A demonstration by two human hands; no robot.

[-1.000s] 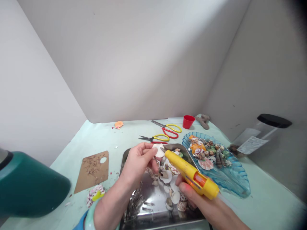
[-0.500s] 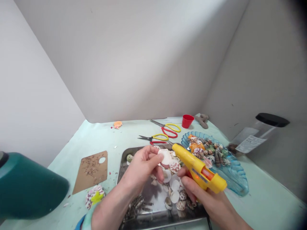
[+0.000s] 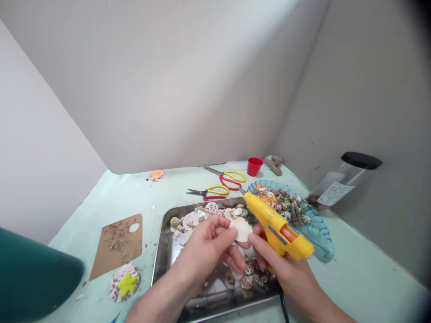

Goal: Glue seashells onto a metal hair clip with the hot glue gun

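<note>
Between thumb and fingers, my left hand (image 3: pixel 215 242) pinches a white scallop-like seashell (image 3: pixel 241 230) above the metal tray. My right hand (image 3: pixel 272 258) is wrapped round a yellow glue gun (image 3: pixel 274 224), its nozzle pointing up and away to the left. A right fingertip appears to touch the shell's right edge. An orange glow shows on the gun's side. Below both hands lies the metal tray (image 3: pixel 161 251), filled with white, speckled and spiral shells (image 3: pixel 247 280); my hands hide part of them.
Two pairs of scissors (image 3: pixel 217 190) lie behind the tray, near a red cup (image 3: pixel 255 166). A blue dish (image 3: pixel 325 242) of shells stands right, beside a clear jar (image 3: pixel 343 179). Left are a brown board (image 3: pixel 117 242), a shell piece with a yellow star shape (image 3: pixel 126 283) and a green object (image 3: pixel 37 273).
My left hand has brought the white shell slightly right and down, and my right fingers have closed in to its edge. The whole view has shifted a little.
</note>
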